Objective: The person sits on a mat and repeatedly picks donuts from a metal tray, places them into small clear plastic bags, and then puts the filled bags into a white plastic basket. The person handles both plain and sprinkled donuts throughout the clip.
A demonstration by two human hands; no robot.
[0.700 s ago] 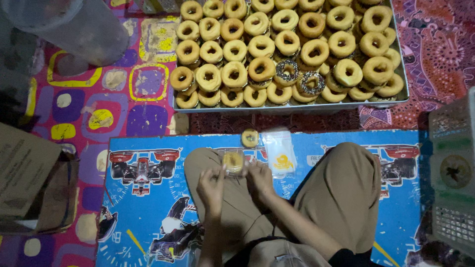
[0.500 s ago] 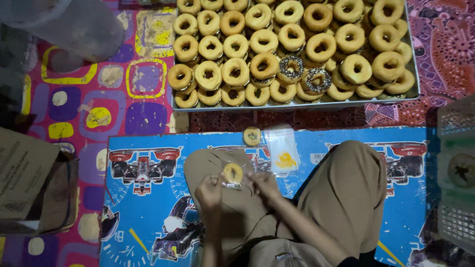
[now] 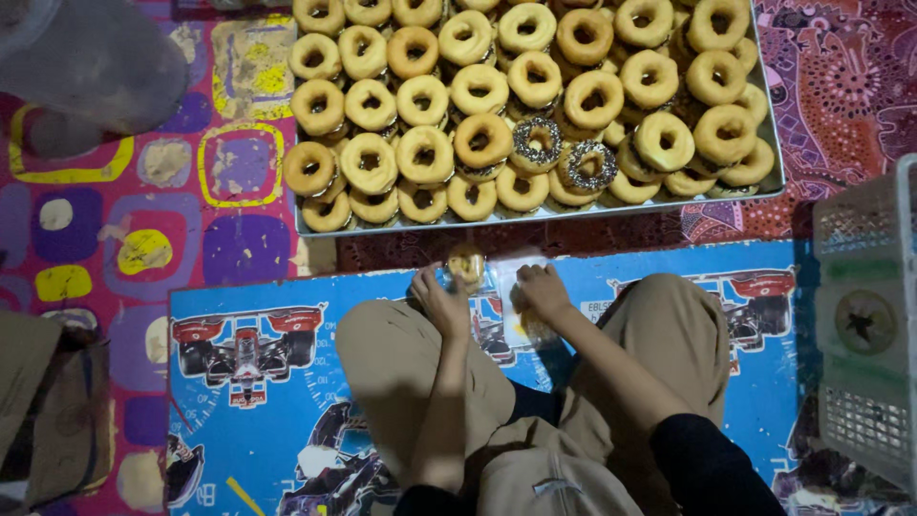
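1. Bright floor mats cover the ground: a purple and pink one with yellow shapes [image 3: 143,191] on the left, and a blue mat printed with racing cars [image 3: 248,382] under the seated person's crossed legs.
2. Beyond the knees sits a big metal tray [image 3: 769,182], packed with ring doughnuts [image 3: 420,153]; most are plain golden, and two near the middle carry dark sprinkles [image 3: 535,143].
3. The left hand [image 3: 441,304] is curled, its fingers pinching a single plain doughnut [image 3: 466,263] that seems to be wrapped in clear plastic (the wrap is hard to make out). The doughnut is held just in front of the knees, near the tray's front edge.
4. The right hand [image 3: 540,291] is just beside it, fingers bent down onto a clear plastic packet [image 3: 521,320] lying on the blue mat; whether it grips or only presses, I cannot tell.
5. A white plastic basket [image 3: 864,325] stands at the right edge, well apart from both hands.
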